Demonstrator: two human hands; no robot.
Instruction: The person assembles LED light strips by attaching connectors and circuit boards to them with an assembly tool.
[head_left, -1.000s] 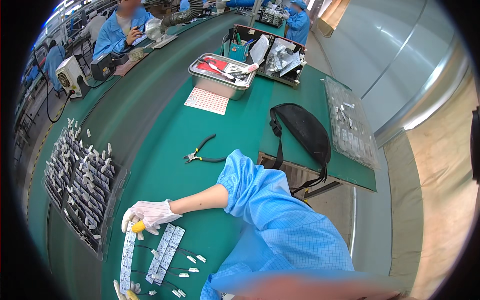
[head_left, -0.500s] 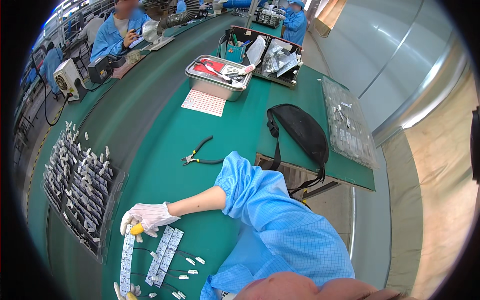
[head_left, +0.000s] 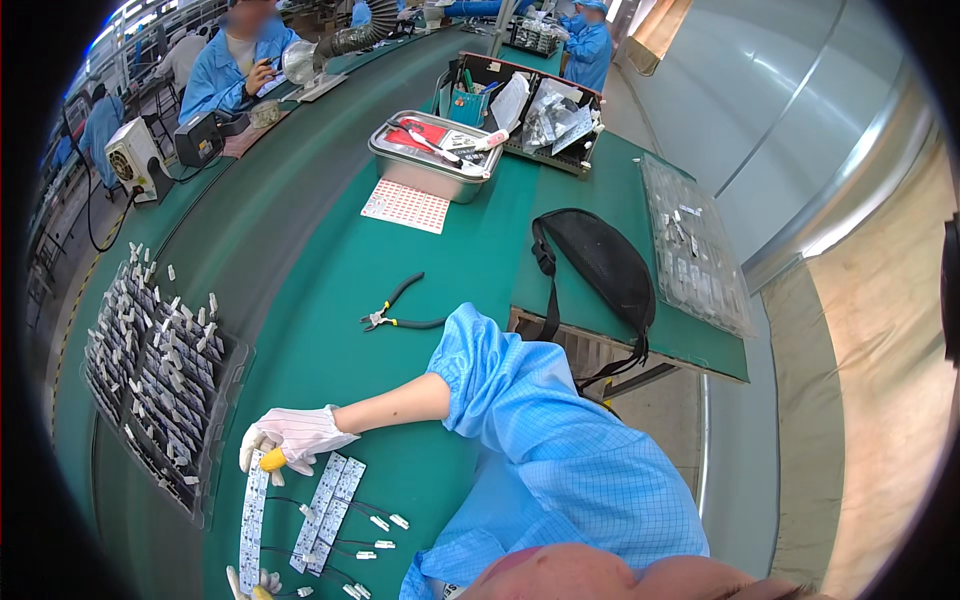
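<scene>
Little has shifted since earlier: the right hand (head_left: 290, 437), gloved, stays at the near left of the desk (head_left: 470, 240), fingers clenched on a yellow tool (head_left: 273, 459) over the white strip boards (head_left: 327, 510). Only fingertips of the left hand (head_left: 250, 583) show; their grip I cannot tell. Those boards look light, thin, fragile, best held by their edges.

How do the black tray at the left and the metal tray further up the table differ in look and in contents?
The black tray is dark, flat and shallow; the metal tray is shiny and has deeper walls. The black tray holds many small white and grey parts in rows; the metal tray holds a few loose tools and a red item. The black tray lies near the gloved right hand; the metal tray is far from it. Both rest on the green table.
</scene>
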